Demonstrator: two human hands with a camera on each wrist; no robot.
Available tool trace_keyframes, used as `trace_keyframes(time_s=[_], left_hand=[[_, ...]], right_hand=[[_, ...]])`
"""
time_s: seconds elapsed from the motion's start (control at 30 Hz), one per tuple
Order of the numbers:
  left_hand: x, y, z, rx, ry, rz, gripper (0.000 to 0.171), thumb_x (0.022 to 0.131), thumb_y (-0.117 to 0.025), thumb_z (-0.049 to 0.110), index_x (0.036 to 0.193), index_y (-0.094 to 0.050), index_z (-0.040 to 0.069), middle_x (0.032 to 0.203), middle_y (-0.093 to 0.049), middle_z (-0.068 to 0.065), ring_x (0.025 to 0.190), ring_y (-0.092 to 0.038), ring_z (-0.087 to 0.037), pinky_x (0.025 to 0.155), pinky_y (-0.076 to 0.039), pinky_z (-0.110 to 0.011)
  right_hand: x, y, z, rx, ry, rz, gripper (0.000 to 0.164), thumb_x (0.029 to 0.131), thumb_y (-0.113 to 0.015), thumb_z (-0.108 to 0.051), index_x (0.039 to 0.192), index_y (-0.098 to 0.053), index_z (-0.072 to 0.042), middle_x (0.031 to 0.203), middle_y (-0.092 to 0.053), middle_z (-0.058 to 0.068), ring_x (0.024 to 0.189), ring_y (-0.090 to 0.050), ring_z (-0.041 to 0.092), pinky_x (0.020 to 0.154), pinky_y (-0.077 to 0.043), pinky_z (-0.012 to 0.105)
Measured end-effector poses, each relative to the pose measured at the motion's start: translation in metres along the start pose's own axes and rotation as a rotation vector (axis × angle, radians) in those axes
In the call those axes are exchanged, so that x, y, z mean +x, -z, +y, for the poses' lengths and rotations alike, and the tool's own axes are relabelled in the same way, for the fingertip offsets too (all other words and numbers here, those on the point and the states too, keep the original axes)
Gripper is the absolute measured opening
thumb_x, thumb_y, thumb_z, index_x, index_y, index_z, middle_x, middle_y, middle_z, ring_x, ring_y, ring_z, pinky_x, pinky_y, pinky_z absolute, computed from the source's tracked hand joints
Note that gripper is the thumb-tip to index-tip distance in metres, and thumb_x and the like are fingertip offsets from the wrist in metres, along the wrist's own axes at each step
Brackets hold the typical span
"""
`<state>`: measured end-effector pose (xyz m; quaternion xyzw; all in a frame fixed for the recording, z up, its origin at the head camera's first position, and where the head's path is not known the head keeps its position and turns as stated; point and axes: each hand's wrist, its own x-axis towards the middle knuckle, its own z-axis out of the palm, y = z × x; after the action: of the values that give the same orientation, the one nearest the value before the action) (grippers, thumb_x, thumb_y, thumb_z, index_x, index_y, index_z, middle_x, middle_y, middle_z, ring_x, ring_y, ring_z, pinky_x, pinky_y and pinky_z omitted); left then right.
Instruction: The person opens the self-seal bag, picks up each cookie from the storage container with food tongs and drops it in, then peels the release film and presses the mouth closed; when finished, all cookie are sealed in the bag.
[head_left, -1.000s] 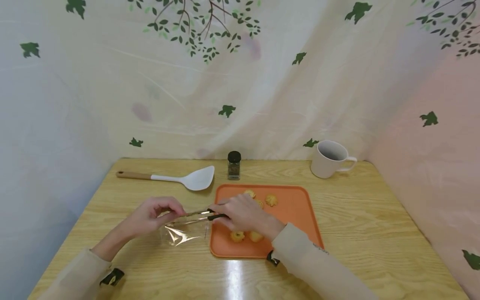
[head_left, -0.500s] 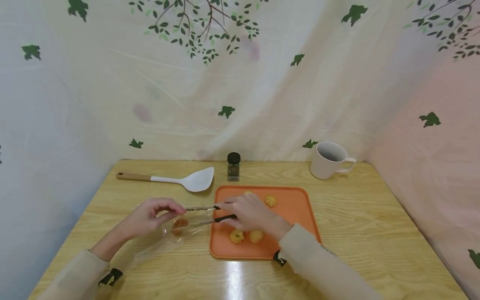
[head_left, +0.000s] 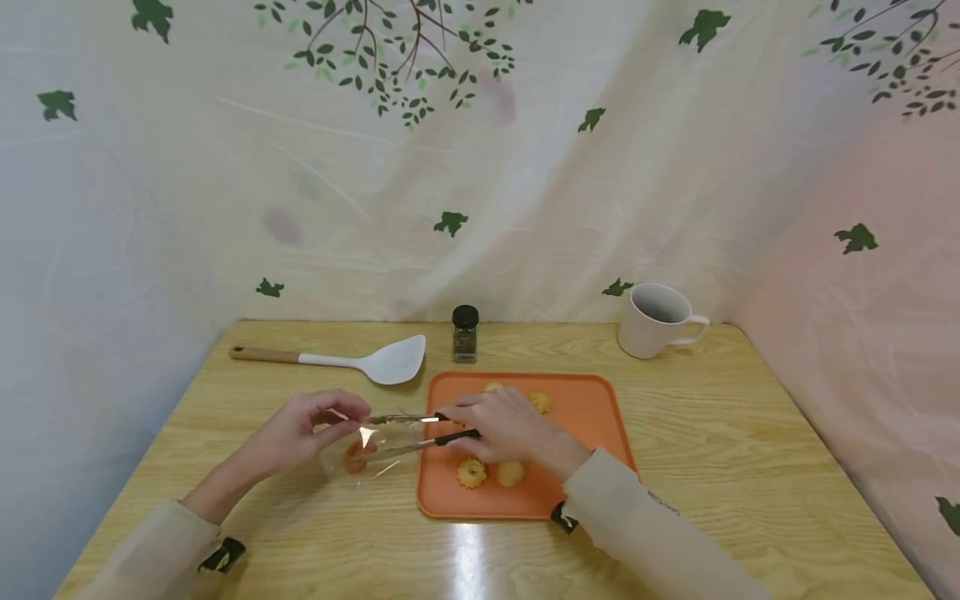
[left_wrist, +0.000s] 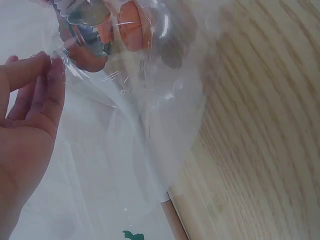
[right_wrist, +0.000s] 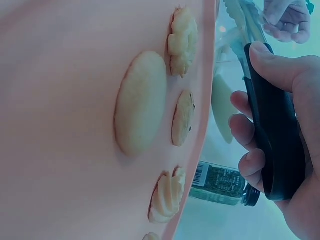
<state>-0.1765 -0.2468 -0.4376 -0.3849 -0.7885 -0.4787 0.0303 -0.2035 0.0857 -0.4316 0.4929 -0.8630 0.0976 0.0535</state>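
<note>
Head view, lower middle: your left hand (head_left: 309, 433) pinches the clear plastic bag (head_left: 366, 437), an orange-brown round piece (head_left: 355, 457) showing through its film. Your right hand (head_left: 498, 425) grips the tongs (head_left: 456, 437) by their black handles, arms apart, tips at the bag. Beneath that hand, cookies (head_left: 472, 472) lie on the orange tray (head_left: 581, 425). Beyond, across the middle of the frame, you have the white spatula (head_left: 393, 360), spice jar (head_left: 465, 335) and mug (head_left: 648, 323) on the worktop (head_left: 720, 467).

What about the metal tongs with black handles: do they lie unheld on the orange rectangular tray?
No, the right hand grips the metal tongs by the black handles, as the right wrist view shows.
</note>
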Motion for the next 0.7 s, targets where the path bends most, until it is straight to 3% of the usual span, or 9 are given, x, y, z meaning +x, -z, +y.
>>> trace_keyframes(time_s=[0.27, 0.47, 0.6, 0.7], left_hand=[[-0.0016, -0.0003, -0.0053, 0.080, 0.049, 0.031, 0.031, 0.086, -0.073, -0.014, 0.114, -0.069, -0.002, 0.109, -0.071, -0.020, 0.098, -0.070, -0.028, 0.078, -0.060, -0.034], [-0.0036, 0.0021, -0.0065, 0.209, 0.146, 0.026, 0.027, 0.089, -0.076, -0.001, 0.115, -0.071, -0.004, 0.109, -0.073, -0.017, 0.091, -0.069, -0.017, 0.074, -0.059, -0.031], [-0.0059, 0.0029, -0.0067, 0.177, 0.238, -0.031, 0.026, 0.093, -0.076, 0.014, 0.114, -0.072, -0.001, 0.105, -0.073, -0.008, 0.091, -0.067, -0.017, 0.074, -0.059, -0.031], [-0.0075, 0.0025, -0.0080, 0.143, 0.264, -0.055, 0.022, 0.093, -0.076, 0.015, 0.112, -0.074, 0.003, 0.101, -0.073, -0.003, 0.087, -0.067, -0.016, 0.073, -0.058, -0.030]], right_hand=[[-0.0006, 0.0007, -0.0012, -0.010, -0.019, -0.023, 0.044, 0.097, -0.069, -0.042, 0.133, -0.068, -0.017, 0.112, -0.072, -0.001, 0.051, -0.040, 0.006, 0.044, -0.026, 0.020], [-0.0002, 0.0012, -0.0024, -0.011, -0.030, -0.051, 0.046, 0.097, -0.069, -0.044, 0.134, -0.067, -0.016, 0.111, -0.072, -0.001, 0.056, -0.048, 0.006, 0.047, -0.034, 0.019], [-0.0005, 0.0012, -0.0026, 0.002, -0.030, -0.047, 0.045, 0.097, -0.069, -0.042, 0.134, -0.068, -0.016, 0.111, -0.072, -0.001, 0.057, -0.051, 0.005, 0.047, -0.034, 0.018], [-0.0011, 0.0012, -0.0029, 0.010, -0.024, -0.036, 0.044, 0.097, -0.069, -0.041, 0.134, -0.067, -0.017, 0.112, -0.072, -0.001, 0.056, -0.050, 0.005, 0.045, -0.033, 0.018]])
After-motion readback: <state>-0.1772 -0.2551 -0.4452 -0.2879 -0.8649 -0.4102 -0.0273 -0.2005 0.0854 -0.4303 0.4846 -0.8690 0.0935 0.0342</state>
